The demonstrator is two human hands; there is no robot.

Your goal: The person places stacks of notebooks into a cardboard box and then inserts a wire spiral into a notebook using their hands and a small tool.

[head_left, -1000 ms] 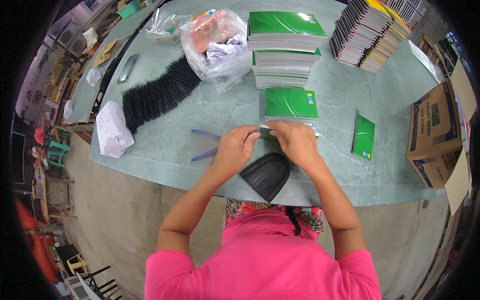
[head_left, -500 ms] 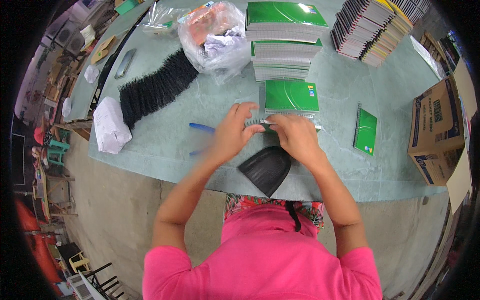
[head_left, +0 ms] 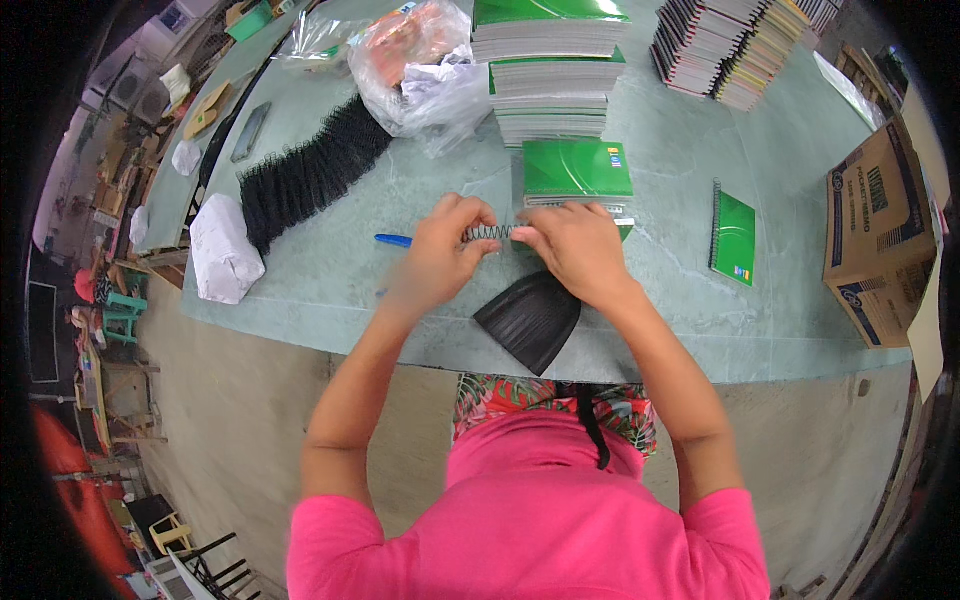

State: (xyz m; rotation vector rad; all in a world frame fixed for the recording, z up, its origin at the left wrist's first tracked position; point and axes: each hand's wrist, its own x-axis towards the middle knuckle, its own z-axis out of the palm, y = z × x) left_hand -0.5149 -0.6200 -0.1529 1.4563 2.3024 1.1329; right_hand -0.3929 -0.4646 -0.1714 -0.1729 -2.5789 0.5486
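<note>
And there it was: a longer run of dark wire coil (head_left: pixel 490 233) showed between the 2 hands than in the earlier frame, the left hand (head_left: pixel 440 255) having edged away leftward. Nearest the body, a black ribbed pad (head_left: pixel 530 325) lay by the table edge, presumably kept within reach. Just beyond, the left thumb and forefinger pinched the coil, the other fingers curled in; the right hand (head_left: pixel 578 248) held its fingers together over a green notebook (head_left: pixel 627 231), thumb by the coil, seemingly to steady both. Whether the coil passed through the holes, I couldn't tell! A blue-handled tool (head_left: pixel 392 240) peeked from behind the left hand.

Straight ahead stood a short notebook stack (head_left: pixel 577 168), likely set there to be handy; a spiral notebook (head_left: pixel 735 237) lay well apart to the right. Leftward, black coils (head_left: pixel 315 175) sat in a neat row, perhaps against tangling, beside a white bundle (head_left: pixel 226 250). Farther out: a taller stack (head_left: pixel 548 38), a plastic bag (head_left: pixel 445 95) and, far right, a cardboard box (head_left: pixel 868 225). The grey-green table (head_left: pixel 660 330) had pale veins; past it, bare concrete floor (head_left: pixel 250 400) and a teal stool (head_left: pixel 122 318).
</note>
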